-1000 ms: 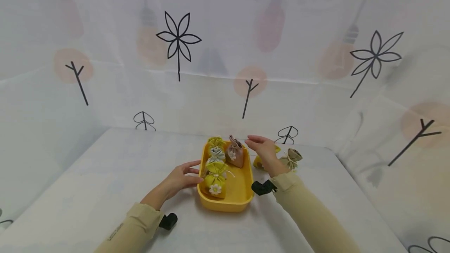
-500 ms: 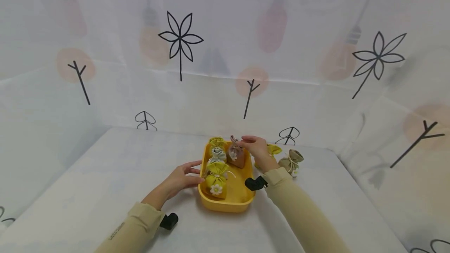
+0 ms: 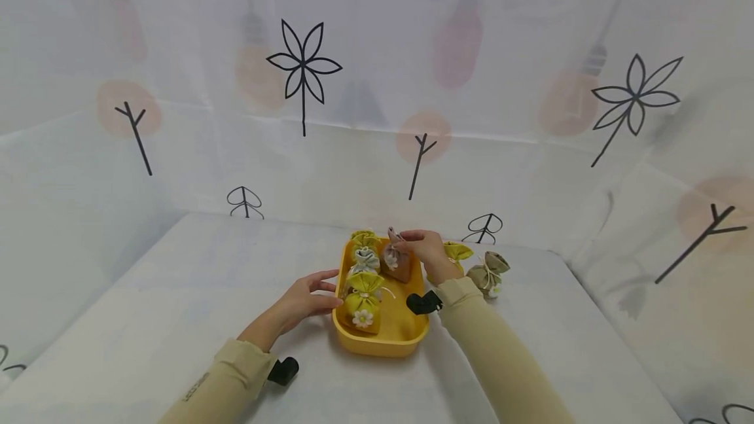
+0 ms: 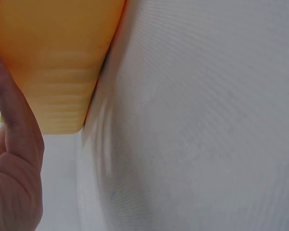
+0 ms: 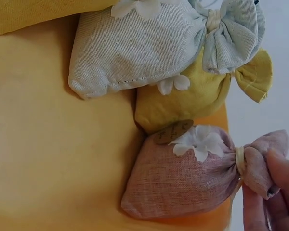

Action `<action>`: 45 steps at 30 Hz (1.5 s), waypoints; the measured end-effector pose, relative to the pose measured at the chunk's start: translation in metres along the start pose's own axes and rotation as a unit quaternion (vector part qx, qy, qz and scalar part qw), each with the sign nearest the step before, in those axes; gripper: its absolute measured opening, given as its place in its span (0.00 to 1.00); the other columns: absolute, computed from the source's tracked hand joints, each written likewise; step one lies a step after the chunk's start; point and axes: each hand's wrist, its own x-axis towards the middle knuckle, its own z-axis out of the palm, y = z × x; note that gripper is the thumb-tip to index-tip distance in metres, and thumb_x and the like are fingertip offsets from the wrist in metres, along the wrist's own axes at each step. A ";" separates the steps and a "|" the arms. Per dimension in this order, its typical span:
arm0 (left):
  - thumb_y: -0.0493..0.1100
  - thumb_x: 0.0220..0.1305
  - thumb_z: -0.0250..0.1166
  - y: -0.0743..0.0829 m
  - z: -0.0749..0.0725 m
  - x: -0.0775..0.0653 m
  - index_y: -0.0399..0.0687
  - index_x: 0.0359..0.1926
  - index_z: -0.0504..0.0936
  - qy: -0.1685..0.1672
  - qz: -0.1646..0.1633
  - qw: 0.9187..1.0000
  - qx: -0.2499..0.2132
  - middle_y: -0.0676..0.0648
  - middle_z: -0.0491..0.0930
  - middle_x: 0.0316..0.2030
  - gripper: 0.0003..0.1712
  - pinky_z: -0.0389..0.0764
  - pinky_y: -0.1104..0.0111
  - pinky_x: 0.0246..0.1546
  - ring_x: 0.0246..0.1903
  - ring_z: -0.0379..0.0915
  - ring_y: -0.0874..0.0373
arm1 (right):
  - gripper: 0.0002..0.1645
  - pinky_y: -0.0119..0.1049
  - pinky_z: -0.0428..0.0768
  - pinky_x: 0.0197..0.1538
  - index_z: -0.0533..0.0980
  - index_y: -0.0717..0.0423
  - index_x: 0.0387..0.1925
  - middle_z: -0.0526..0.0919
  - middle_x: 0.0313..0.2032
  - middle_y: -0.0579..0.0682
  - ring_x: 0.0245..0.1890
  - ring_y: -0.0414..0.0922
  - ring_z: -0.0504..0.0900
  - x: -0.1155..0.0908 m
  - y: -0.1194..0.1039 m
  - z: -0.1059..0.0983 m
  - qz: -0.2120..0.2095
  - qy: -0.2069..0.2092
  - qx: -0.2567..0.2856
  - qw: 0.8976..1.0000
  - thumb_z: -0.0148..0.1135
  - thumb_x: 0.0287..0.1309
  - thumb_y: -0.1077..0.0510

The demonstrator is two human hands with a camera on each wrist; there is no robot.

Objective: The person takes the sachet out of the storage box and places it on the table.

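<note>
A yellow plastic tray (image 3: 379, 348) sits on the table with cloth drawstring sachets in it. My right hand (image 3: 429, 254) pinches the gathered top of a pink sachet (image 5: 178, 178) with a white flower, at the tray's back right. My left hand (image 3: 297, 301) touches the tray's left side with its fingers fairly straight; in the left wrist view the thumb (image 4: 14, 103) lies against the tray's wall. Along the left inside stand a yellow sachet (image 3: 362, 309) in front, a pale blue sachet (image 5: 139, 45) in the middle and another yellow sachet (image 5: 183, 103) behind.
Right of the tray, on the white-covered table (image 3: 177, 306), are an olive sachet (image 3: 487, 273) and a yellow sachet (image 3: 456, 252) partly hidden by my right hand. A white printed sheet (image 3: 353, 169) hangs behind and at both sides.
My right hand has moved left from beside the tray's right rim onto the pink sachet's top and now pinches it. The left hand keeps its place on the tray.
</note>
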 end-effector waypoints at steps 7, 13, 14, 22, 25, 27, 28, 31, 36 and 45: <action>0.42 0.46 0.75 0.001 0.000 0.000 0.49 0.65 0.67 0.002 -0.001 1.000 -0.001 0.42 0.73 0.48 0.44 0.81 0.65 0.41 0.40 0.76 0.54 | 0.14 0.46 0.69 0.59 0.78 0.67 0.46 0.77 0.49 0.60 0.54 0.54 0.71 0.003 0.002 0.001 -0.010 0.025 0.026 0.999 0.61 0.58 0.66; 0.42 0.46 0.75 0.000 -0.001 0.000 0.50 0.65 0.67 0.003 -0.003 1.000 -0.003 0.41 0.72 0.49 0.44 0.81 0.65 0.41 0.39 0.76 0.53 | 0.13 0.45 0.71 0.57 0.78 0.67 0.46 0.77 0.49 0.61 0.52 0.54 0.72 0.003 0.001 0.002 -0.014 0.027 0.027 0.999 0.58 0.60 0.66; 0.42 0.46 0.75 0.000 -0.001 0.000 0.50 0.65 0.66 0.002 -0.003 1.000 -0.003 0.41 0.72 0.49 0.44 0.81 0.65 0.41 0.39 0.76 0.53 | 0.13 0.45 0.71 0.58 0.78 0.66 0.46 0.77 0.49 0.61 0.52 0.54 0.72 0.003 0.001 0.002 -0.013 0.029 0.027 0.999 0.59 0.60 0.66; 0.42 0.48 0.74 0.000 0.000 0.001 0.50 0.65 0.66 -0.001 -0.001 1.000 -0.001 0.41 0.72 0.49 0.43 0.81 0.65 0.41 0.40 0.76 0.53 | 0.14 0.46 0.68 0.60 0.77 0.66 0.47 0.76 0.49 0.60 0.54 0.53 0.71 -0.002 -0.006 -0.004 -0.023 0.025 0.028 0.999 0.58 0.61 0.65; 0.41 0.48 0.74 -0.001 0.000 0.001 0.49 0.66 0.66 -0.003 0.002 1.000 -0.002 0.41 0.72 0.49 0.43 0.81 0.64 0.41 0.41 0.75 0.53 | 0.13 0.46 0.68 0.60 0.78 0.66 0.46 0.77 0.48 0.59 0.54 0.52 0.71 -0.006 -0.010 -0.006 -0.033 0.025 0.026 0.999 0.57 0.61 0.65; 0.41 0.48 0.74 -0.001 0.000 0.001 0.48 0.66 0.65 -0.005 0.005 1.000 -0.002 0.41 0.72 0.49 0.43 0.81 0.64 0.41 0.41 0.75 0.53 | 0.12 0.46 0.68 0.60 0.78 0.66 0.46 0.77 0.48 0.59 0.54 0.52 0.72 -0.009 -0.012 -0.006 -0.042 0.027 0.022 0.999 0.57 0.61 0.65; 0.41 0.48 0.74 -0.002 0.000 0.001 0.48 0.66 0.65 -0.006 0.005 1.000 -0.003 0.41 0.72 0.49 0.43 0.80 0.64 0.42 0.41 0.75 0.53 | 0.12 0.46 0.69 0.60 0.78 0.66 0.45 0.78 0.47 0.59 0.53 0.52 0.72 -0.011 -0.014 -0.007 -0.045 0.029 0.023 0.998 0.57 0.62 0.65; 0.41 0.48 0.74 -0.003 -0.001 0.002 0.49 0.66 0.65 -0.006 0.006 1.000 -0.002 0.41 0.72 0.50 0.43 0.80 0.64 0.42 0.41 0.75 0.53 | 0.11 0.46 0.70 0.59 0.79 0.66 0.44 0.78 0.46 0.59 0.51 0.52 0.73 -0.016 -0.017 -0.008 -0.059 0.035 0.021 0.997 0.57 0.62 0.65; 0.42 0.48 0.74 -0.003 0.000 0.002 0.49 0.66 0.65 -0.007 0.007 1.000 0.000 0.41 0.72 0.50 0.43 0.80 0.64 0.42 0.42 0.75 0.53 | 0.11 0.46 0.71 0.58 0.79 0.65 0.44 0.80 0.44 0.58 0.48 0.51 0.75 -0.025 -0.021 -0.012 -0.084 0.045 0.013 0.995 0.57 0.62 0.64; 0.42 0.48 0.74 -0.004 -0.001 0.002 0.49 0.66 0.65 -0.009 0.006 1.000 -0.003 0.40 0.72 0.50 0.44 0.80 0.64 0.42 0.42 0.75 0.53 | 0.11 0.44 0.72 0.56 0.78 0.65 0.44 0.80 0.44 0.58 0.47 0.50 0.75 -0.042 -0.022 -0.018 -0.120 0.040 0.008 0.992 0.55 0.63 0.64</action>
